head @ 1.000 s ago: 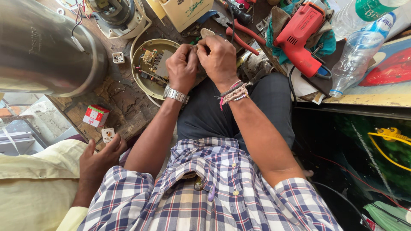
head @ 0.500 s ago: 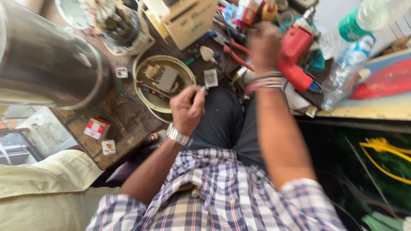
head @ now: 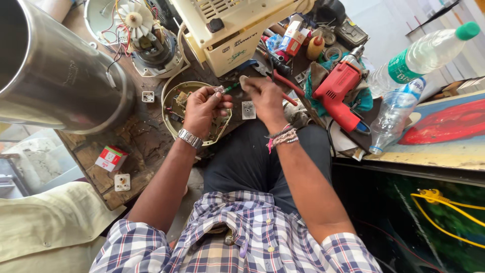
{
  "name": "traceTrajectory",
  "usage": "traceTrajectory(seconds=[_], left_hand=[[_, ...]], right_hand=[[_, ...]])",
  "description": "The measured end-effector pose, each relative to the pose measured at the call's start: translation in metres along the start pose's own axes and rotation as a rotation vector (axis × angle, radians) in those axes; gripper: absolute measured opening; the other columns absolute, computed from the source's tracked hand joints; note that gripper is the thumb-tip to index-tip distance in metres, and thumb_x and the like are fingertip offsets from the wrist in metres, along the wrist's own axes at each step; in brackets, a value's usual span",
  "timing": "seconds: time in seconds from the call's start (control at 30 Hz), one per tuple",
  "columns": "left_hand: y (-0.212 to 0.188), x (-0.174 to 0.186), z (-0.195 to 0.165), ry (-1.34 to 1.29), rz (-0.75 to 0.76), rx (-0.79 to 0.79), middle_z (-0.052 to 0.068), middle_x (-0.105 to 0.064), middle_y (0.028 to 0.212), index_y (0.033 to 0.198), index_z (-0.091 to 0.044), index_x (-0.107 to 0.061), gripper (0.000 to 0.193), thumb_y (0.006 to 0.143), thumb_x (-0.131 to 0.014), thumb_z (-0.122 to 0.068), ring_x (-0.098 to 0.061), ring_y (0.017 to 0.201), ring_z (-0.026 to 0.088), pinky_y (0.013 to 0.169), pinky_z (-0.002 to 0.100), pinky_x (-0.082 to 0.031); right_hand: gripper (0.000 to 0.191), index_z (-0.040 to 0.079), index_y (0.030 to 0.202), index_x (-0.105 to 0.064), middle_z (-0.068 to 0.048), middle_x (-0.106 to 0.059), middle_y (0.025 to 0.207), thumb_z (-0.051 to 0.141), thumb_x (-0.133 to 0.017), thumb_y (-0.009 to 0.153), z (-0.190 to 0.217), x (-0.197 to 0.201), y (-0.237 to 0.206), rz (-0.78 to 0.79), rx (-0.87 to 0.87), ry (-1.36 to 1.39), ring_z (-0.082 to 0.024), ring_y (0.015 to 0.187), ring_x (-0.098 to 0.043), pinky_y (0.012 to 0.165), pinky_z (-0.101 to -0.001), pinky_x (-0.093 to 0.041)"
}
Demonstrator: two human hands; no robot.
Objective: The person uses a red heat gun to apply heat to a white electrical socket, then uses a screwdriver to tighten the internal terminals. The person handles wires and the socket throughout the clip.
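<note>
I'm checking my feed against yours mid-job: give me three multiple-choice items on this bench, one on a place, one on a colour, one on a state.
1. Where does the red power drill lie?
A. Right of the right hand
B. Inside the steel pot
C. On the small red and white box

2. What colour is the cap of the upper plastic bottle?
A. Blue
B. Green
C. Red

3. What is the left hand doing?
A. Resting flat on the bench
B. Gripping the drill
C. Pinching a small part in its fingertips

Answers: 1 A, the drill lies among the clutter to that hand's right. 2 B, the cap is plainly green. 3 C, thumb and fingers close on the part above the round base.
</note>
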State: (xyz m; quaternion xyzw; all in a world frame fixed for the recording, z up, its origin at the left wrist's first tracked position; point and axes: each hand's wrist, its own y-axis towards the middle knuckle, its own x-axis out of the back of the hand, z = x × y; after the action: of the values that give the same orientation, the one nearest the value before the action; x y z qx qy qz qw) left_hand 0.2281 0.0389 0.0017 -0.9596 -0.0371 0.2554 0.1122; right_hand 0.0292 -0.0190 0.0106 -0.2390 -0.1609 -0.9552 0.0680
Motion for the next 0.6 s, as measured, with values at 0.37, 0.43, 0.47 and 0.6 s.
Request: traceTrajectory(seconds=[0.37,0.43,0.47,0.6], left_hand=[[-0.004,-0.026,-0.021,0.534,-0.043,0.007,0.009,-0.074,0.077,0.099,0.002,-0.072,0.018,0.097,-0.071,-0.017,-0.067,0.060,0.010,0.048,0.025,-0.048],[-0.003,-0.027,-0.024,0.668,-0.017,-0.041,0.008,-0.074,0.076,0.100,0.000,-0.073,0.019,0.097,-0.070,-0.018,-0.067,0.061,0.009,0.049,0.024,-0.049],[-0.002,-0.025,-0.025,0.700,0.012,-0.065,0.007,-0.073,0.076,0.101,0.000,-0.072,0.019,0.097,-0.068,-0.018,-0.068,0.062,0.008,0.050,0.024,-0.050],[0.005,-0.020,-0.017,0.969,-0.037,-0.333,0.010,-0.073,0.078,0.097,0.001,-0.072,0.024,0.094,-0.073,-0.023,-0.070,0.067,0.013,0.059,0.029,-0.053]], right_hand=[[0.027,-0.001,0.116,-0.073,-0.007,-0.076,0.099,0.015,-0.073,0.095,0.026,-0.009,-0.008,0.193,-0.607,0.976,-0.017,0.086,-0.074,0.078,-0.0305,-0.062],[0.023,-0.001,0.113,-0.072,-0.007,-0.076,0.098,0.014,-0.072,0.096,0.026,-0.011,-0.008,0.178,-0.653,1.051,-0.018,0.086,-0.074,0.078,-0.0311,-0.062],[0.022,-0.001,0.112,-0.072,-0.007,-0.076,0.098,0.014,-0.071,0.096,0.026,-0.012,-0.008,0.170,-0.665,1.084,-0.018,0.086,-0.074,0.078,-0.0314,-0.062],[0.022,0.000,0.111,-0.071,-0.004,-0.076,0.097,0.017,-0.069,0.097,0.023,-0.017,-0.011,0.175,-0.706,1.119,-0.016,0.087,-0.073,0.076,-0.0304,-0.061]])
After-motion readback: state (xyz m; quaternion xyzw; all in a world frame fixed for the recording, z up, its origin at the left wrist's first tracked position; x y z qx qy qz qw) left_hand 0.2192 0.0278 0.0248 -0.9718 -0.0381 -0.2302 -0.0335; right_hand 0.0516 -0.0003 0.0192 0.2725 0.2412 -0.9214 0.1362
